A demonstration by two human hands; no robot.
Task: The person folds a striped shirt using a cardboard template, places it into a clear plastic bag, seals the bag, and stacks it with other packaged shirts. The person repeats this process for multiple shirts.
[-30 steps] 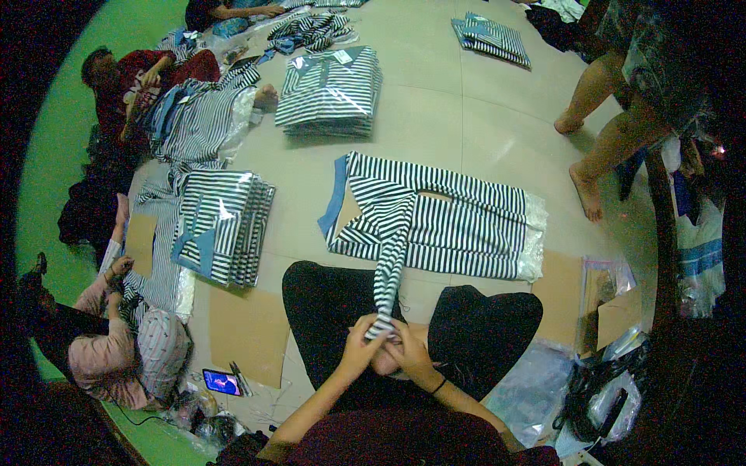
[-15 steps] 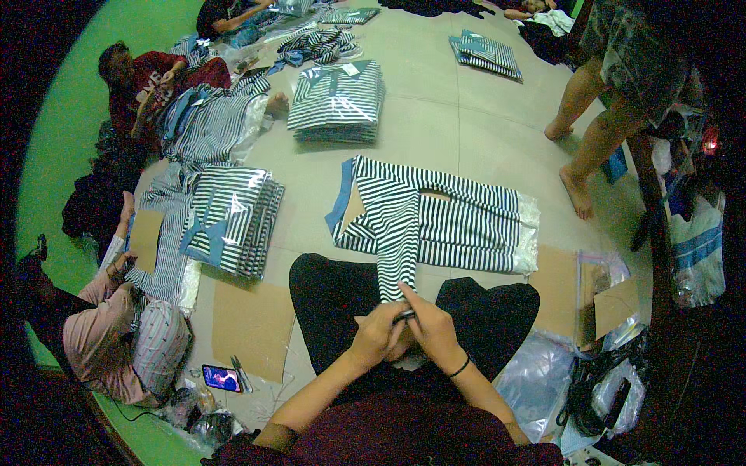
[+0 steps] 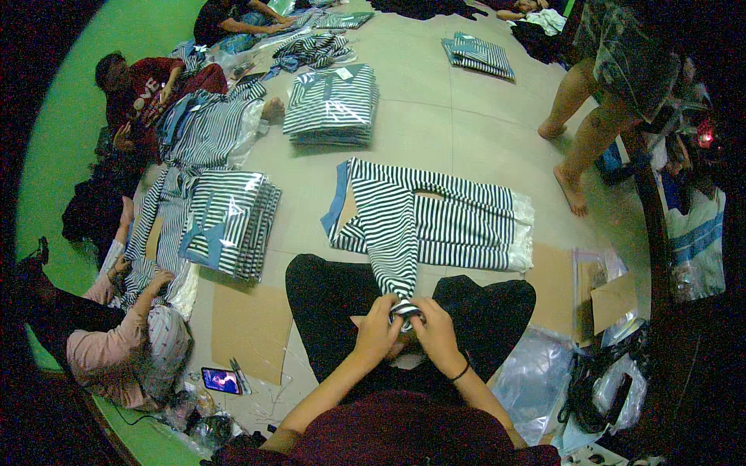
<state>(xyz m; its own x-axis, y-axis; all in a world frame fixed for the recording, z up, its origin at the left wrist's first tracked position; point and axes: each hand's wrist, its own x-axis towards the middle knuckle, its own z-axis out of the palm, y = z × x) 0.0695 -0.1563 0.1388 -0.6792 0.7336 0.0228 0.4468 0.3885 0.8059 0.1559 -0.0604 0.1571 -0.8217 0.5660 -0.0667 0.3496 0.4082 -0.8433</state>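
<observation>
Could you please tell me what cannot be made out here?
Head view: left hand and right hand, their exact grip partly hidden by the bunched black-and-white striped fabric sleeve end.
Head view: standing barefoot person, upper body cut off by the top edge.
Head view: flat dark rectangular phone, screen image too small.

Phone (image 3: pixel 221 380): lying lit on the floor (image 3: pixel 420 116) between seven and eight o'clock, beside a scissor-like tool (image 3: pixel 240 374).
Near stack of bagged garments (image 3: pixel 224 202): sitting at nine o'clock.
Far stack of bagged garments (image 3: pixel 330 101): resting between eleven and twelve.
Co-worker in pink (image 3: pixel 101 361): sitting at eight.
Co-worker in dark red (image 3: pixel 155 78): sitting at ten.
Barefoot person (image 3: pixel 614 101): standing at two.
Clear bags (image 3: pixel 532 380): lying between four and five.
</observation>
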